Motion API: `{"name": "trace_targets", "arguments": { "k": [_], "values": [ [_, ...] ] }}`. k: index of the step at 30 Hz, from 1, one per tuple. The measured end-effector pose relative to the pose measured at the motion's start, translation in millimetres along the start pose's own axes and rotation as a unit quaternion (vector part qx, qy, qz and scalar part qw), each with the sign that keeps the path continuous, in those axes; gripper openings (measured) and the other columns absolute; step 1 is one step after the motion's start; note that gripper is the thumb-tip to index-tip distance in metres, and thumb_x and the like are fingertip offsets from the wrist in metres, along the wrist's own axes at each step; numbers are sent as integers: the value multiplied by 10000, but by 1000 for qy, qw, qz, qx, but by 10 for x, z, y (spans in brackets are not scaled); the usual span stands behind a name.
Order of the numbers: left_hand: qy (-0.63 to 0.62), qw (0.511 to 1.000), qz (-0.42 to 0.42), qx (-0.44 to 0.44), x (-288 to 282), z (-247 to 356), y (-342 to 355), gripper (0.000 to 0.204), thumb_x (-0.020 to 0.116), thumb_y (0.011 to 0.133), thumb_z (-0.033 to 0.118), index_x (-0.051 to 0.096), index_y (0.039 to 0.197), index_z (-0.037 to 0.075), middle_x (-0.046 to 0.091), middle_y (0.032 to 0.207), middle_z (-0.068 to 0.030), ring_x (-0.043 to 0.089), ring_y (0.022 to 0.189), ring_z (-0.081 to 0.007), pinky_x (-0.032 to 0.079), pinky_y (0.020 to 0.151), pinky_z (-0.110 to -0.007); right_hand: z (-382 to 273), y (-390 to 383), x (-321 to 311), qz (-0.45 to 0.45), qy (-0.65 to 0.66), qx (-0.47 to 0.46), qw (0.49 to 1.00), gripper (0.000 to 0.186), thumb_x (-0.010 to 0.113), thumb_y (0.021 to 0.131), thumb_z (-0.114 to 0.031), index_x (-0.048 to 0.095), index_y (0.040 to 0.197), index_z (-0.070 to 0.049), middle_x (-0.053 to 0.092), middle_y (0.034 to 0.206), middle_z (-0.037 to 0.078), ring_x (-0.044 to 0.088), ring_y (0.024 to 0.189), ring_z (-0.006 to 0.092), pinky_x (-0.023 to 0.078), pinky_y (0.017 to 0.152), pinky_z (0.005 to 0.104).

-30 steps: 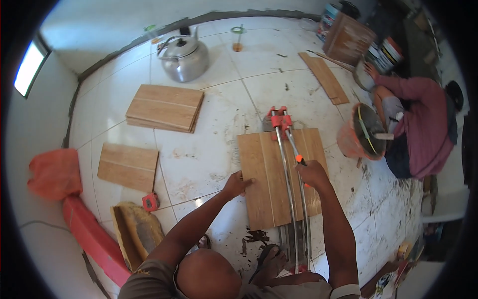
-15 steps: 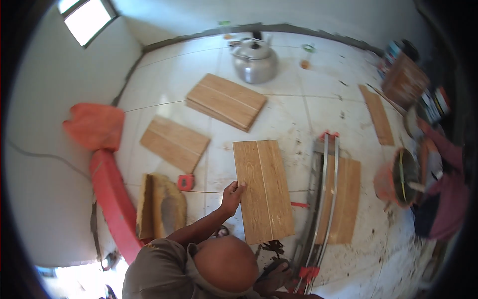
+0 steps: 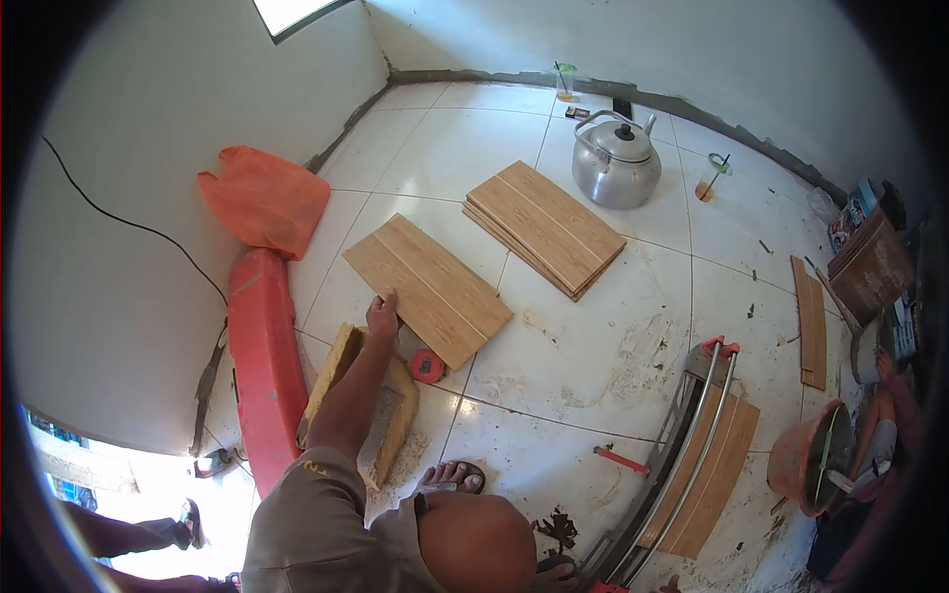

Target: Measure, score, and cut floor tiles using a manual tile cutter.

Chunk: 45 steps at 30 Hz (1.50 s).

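Broadly, the white tiled floor [image 3: 593, 346] serves as both bench and store, with things spread around its middle, presumably to keep them within reach of someone low down. Along the left wall lies a long red hard-surfaced object [image 3: 262, 346], likely put there to stay out of the way. At the lower right, a long rail cutter with two silver bars and red end fittings [image 3: 657, 472] stands with a brown wood-patterned panel [image 3: 727, 460] beneath its bars, perhaps so that the rails can run straight across it. Left of centre is another rectangular wood-patterned panel with a pale lengthwise line [image 3: 430, 287], beside a neat stack of similar panels [image 3: 544, 227]; whether it lies flat or slightly raised is unclear. Farther back, a round silver metal kettle [image 3: 615, 178] sits apart, probably away from the dust. The left hand [image 3: 384, 314] is closed on that left-of-centre panel's near edge, thumb on top, a grip that seems to steer it from one side. The right hand cannot be made out, so its state is unknown. Smallest, a boxy red tape measure [image 3: 427, 366] rests just beside that edge, handy for the left hand.
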<state>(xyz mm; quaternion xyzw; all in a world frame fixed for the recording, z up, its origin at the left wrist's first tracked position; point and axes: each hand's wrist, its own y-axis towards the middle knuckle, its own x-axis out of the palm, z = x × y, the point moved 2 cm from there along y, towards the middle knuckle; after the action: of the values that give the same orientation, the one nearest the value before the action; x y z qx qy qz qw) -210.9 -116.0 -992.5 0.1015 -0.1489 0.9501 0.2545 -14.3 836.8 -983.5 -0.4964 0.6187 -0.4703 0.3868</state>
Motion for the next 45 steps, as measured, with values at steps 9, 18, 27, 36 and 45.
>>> {"name": "trace_targets", "arguments": {
  "k": [9, 18, 27, 36, 45],
  "values": [
    [277, 951, 111, 76, -556, -220, 782, 495, 653, 925, 487, 653, 818, 4, 649, 783, -89, 549, 712, -155, 474, 679, -345, -564, 659, 1292, -87, 366, -194, 906, 648, 570, 956, -475, 416, 1451, -84, 518, 1416, 144, 491, 1297, 353, 374, 1113, 533],
    [518, 846, 56, -116, -337, 226, 548, 724, 577, 884, 659, 685, 812, -54, 685, 754, -166, 683, 624, -263, 555, 552, -385, -723, 680, 1110, 170, 369, -312, 859, 671, 420, 1020, -547, 375, 1458, -40, 492, 1393, 162, 531, 1231, 352, 480, 1013, 520],
    [531, 834, -19, -149, 140, 165, -250, 729, 651, 841, 650, 667, 980, -65, 709, 866, -191, 713, 735, -283, 586, 632, -402, -530, -271, 860, 240, 370, -299, 846, 857, 427, 888, -774, 457, 1428, -109, 552, 1342, 195, 517, 1229, 409, 473, 979, 587],
    [688, 715, -90, 87, 286, 79, -1506, 805, 780, 704, 571, 545, 1215, -5, 609, 1177, -220, 570, 1146, -373, 487, 944, -474, -276, -710, 192, 130, 341, -424, 829, 903, 483, 890, -748, 334, 1526, -123, 405, 1507, 180, 431, 1326, 427, 436, 1013, 631],
    [681, 716, -155, 7, 212, 93, -1397, 583, 779, 730, 504, 595, 1027, 37, 658, 993, -166, 629, 1004, -341, 509, 860, -456, -2479, -607, 2889, 56, 194, -422, 884, 699, 513, 984, -560, 439, 1437, -32, 526, 1393, 170, 568, 1198, 333, 479, 994, 479]
  ]
}}
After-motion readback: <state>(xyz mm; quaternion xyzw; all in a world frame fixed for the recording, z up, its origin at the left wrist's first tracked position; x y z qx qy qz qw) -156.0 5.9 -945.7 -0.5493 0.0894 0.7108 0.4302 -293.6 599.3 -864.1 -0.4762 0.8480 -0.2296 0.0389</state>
